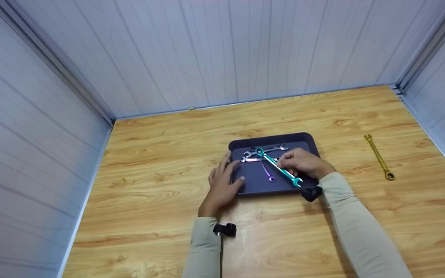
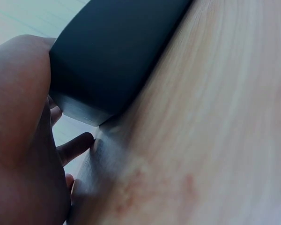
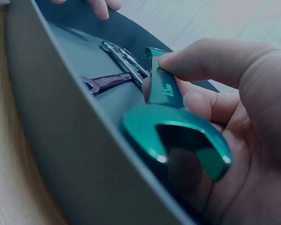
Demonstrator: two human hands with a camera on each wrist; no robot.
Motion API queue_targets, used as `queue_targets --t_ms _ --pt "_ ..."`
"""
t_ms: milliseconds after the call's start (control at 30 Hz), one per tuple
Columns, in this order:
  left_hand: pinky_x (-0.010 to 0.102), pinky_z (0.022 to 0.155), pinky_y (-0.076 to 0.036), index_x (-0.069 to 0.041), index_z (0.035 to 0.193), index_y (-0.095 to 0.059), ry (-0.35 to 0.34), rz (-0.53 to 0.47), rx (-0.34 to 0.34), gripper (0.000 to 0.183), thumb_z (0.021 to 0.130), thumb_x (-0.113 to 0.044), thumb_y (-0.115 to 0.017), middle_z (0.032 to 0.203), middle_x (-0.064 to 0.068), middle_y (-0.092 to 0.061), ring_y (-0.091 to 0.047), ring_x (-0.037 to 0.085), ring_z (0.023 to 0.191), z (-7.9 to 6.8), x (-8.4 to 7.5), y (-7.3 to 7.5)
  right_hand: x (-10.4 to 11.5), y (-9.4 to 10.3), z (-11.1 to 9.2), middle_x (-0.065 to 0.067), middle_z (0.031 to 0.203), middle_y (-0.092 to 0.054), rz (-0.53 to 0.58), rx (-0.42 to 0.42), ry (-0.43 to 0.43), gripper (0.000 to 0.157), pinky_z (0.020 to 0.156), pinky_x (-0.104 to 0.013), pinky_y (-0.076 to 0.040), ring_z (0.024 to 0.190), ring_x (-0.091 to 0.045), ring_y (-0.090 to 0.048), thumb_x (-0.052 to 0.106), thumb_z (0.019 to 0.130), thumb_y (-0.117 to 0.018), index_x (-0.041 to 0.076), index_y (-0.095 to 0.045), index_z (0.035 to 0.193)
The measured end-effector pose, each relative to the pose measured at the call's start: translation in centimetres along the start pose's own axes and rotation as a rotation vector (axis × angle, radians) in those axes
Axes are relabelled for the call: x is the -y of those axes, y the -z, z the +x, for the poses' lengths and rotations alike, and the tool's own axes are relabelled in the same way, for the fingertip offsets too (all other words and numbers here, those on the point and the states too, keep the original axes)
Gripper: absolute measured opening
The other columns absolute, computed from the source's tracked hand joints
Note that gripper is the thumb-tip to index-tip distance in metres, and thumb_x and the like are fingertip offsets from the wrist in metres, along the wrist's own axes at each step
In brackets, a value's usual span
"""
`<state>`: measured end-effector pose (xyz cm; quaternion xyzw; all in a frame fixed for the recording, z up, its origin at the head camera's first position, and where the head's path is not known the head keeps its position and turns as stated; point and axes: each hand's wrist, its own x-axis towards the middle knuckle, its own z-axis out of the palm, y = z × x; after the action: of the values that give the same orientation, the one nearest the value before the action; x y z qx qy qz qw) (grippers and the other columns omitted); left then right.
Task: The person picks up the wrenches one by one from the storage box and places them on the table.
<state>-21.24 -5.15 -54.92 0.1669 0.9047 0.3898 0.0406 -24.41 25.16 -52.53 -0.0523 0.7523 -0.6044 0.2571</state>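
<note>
My right hand [image 1: 305, 162] pinches a green combination wrench [image 1: 288, 175] between thumb and fingers, slanted over a dark shallow tray [image 1: 249, 186]. In the right wrist view the wrench's open end [image 3: 178, 126] faces the camera, above the near rim. My left hand [image 1: 222, 187] holds the tray's left side near the front corner; its thumb and a finger reach over the rim while other fingers lie outside. Inside the tray lie a silver wrench [image 1: 273, 149], another silver wrench [image 1: 255, 159] and a small purple wrench [image 1: 267, 173], partly overlapping. The green wrench hides part of them.
A gold combination wrench [image 1: 379, 157] lies on the wooden table [image 1: 160, 173], to the right of the tray. Pale panel walls [image 1: 214, 54] enclose the table at the back, left and right.
</note>
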Motion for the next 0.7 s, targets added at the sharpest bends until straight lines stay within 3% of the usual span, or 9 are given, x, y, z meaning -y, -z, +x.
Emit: queue_targets --t_ms 700 --pt "0.054 0.117 -0.001 -0.020 0.148 -0.049 -0.007 -0.020 -0.010 0.056 0.095 -0.035 -0.061 0.168 -0.007 -0.008 -0.016 0.020 0.151 -0.13 0.12 -0.03 0.12 -0.49 -0.33 0.000 0.066 -0.055 -0.029 -0.075 0.086 0.018 0.049 -0.021 -0.042 0.053 -0.009 -0.049 0.013 0.091 -0.069 -0.005 -0.069 0.094"
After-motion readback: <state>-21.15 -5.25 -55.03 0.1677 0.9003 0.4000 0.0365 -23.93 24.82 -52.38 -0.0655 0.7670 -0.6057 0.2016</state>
